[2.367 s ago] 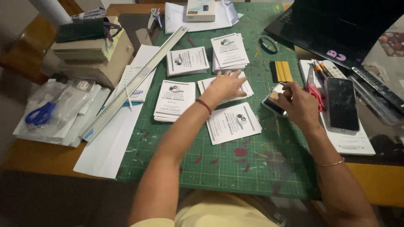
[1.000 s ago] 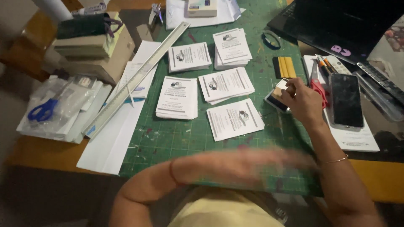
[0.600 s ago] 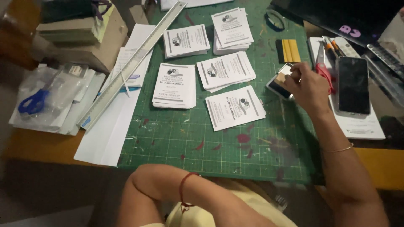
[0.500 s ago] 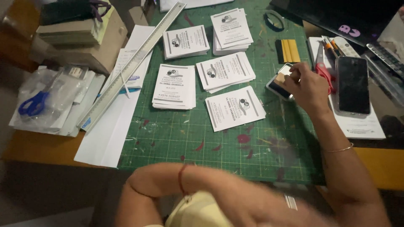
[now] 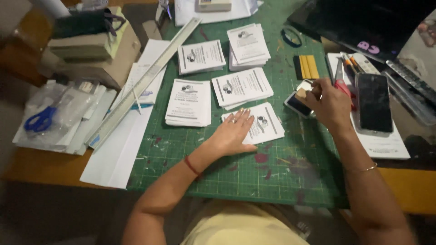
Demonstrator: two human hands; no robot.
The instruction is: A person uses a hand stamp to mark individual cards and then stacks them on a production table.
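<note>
here left hand lies flat on a printed card; right hand fingers grip a stamp.

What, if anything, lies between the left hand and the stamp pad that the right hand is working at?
Only the printed card under the left hand; past its right edge is bare green mat up to the stamp pad at the right hand. Nothing upright blocks the way.

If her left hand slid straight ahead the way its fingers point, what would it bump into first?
Probably the card stack just beyond the sheet the left hand rests on.
</note>
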